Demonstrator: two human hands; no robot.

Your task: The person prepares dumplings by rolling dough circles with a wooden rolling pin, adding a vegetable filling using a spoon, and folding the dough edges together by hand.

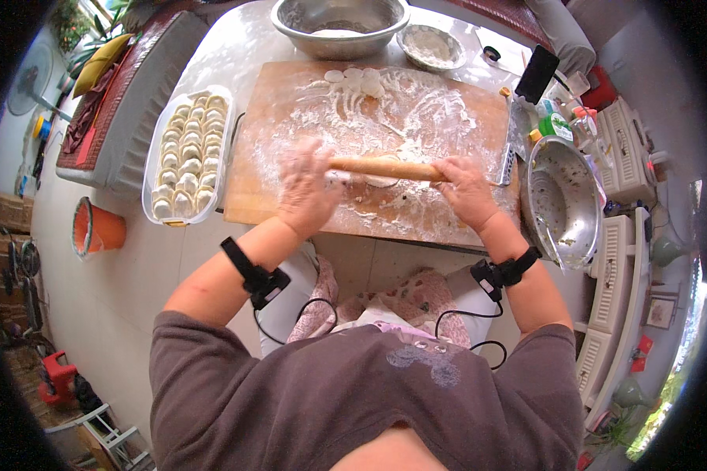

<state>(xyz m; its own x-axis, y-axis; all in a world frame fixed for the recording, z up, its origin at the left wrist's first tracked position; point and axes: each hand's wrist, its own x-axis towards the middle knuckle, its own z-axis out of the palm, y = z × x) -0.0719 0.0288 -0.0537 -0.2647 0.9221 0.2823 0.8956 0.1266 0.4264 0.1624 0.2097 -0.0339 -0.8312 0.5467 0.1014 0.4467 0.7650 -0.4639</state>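
A wooden rolling pin lies crosswise over a flat round of dough on the floured wooden board. My right hand grips the pin's right end. At the pin's left end is my left hand, blurred, its fingers spread; whether it grips the pin cannot be told. Several small dough rounds lie at the board's far edge. Left of the board, a white plastic tray holds rows of filled dumplings.
Beyond the board stand a large metal bowl and a smaller bowl of flour. To the right are a metal basin with food scraps and a utensil, a black phone and bottles. Another person's leg shows at the top right.
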